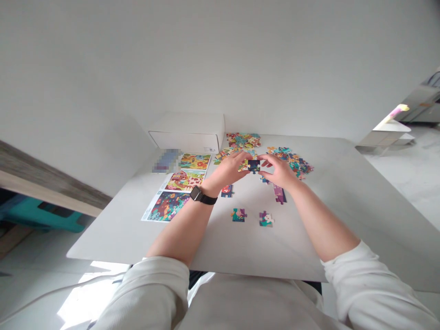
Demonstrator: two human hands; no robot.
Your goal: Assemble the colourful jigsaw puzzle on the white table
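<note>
A dark blue puzzle piece (pixel 254 166) is between my hands, above the middle of the table. My left hand (pixel 231 170), with a black watch (pixel 199 195) on the wrist, pinches its left side. The thumb and forefinger of my right hand (pixel 279 170) close on its right side. Nearer to me lie two loose pieces: a teal one with a pink figure (pixel 238 215) and a purple-teal one with a white animal (pixel 266 219). A piece with a red figure (pixel 227 190) lies below my left hand, and a purple strip of pieces (pixel 279 194) below my right.
Puzzle heaps lie behind my hands (pixel 243 139) and at the right (pixel 294 162). At the left is a picture sheet (pixel 150 214) with several printed scenes. A white box (pixel 187 133) stands against the wall. The white table (pixel 220 252) ends close to my body.
</note>
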